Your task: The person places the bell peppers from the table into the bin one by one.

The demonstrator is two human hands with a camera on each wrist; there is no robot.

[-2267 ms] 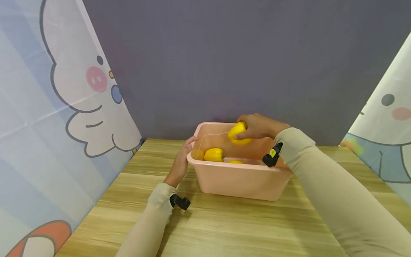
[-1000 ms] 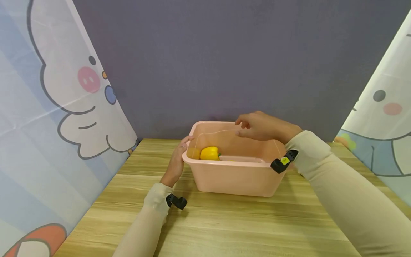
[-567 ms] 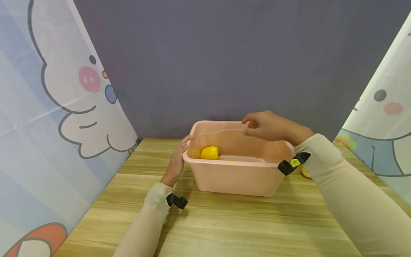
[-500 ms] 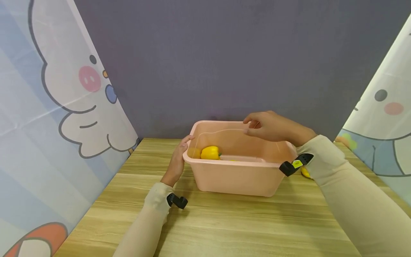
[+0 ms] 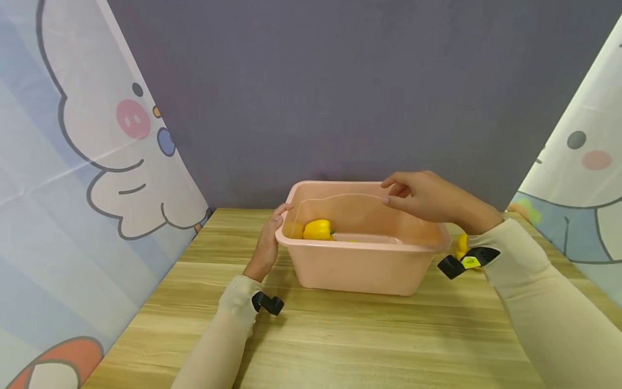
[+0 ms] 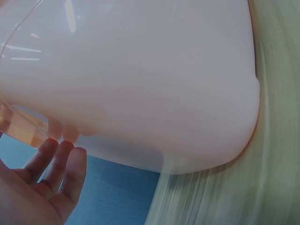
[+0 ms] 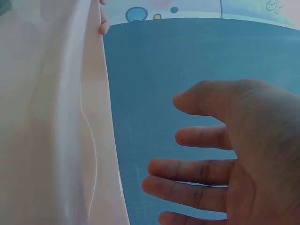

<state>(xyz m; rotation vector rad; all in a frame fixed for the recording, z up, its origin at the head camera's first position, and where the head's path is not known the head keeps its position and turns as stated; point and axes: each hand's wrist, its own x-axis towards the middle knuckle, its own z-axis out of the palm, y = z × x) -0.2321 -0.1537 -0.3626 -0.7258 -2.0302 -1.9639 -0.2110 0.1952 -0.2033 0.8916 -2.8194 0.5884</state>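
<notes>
In the head view a pink plastic basin (image 5: 359, 270) stands on the table. A yellow bell pepper (image 5: 318, 230) lies inside at its left end, its green stem to the right. Only a sliver of another yellow thing (image 5: 353, 241) shows over the front wall. My left hand (image 5: 264, 246) grips the basin's left rim; in the left wrist view its fingers (image 6: 72, 176) meet the wall under the rim. My right hand (image 5: 427, 200), holding nothing, hovers above the basin's right end with parted fingers. Right of the basin is a yellow object (image 5: 461, 246), partly covered by my right wrist.
The wooden table (image 5: 311, 340) extends in front of the basin and to both sides. A dark grey panel (image 5: 364, 92) rises close behind it. Cartoon-printed cloths (image 5: 44, 173) hang at the left and right.
At first my right hand held a yellow bell pepper over the basin; it has let go and moved right. The yellow object beside the basin has come into sight. My left hand stays on the rim.
</notes>
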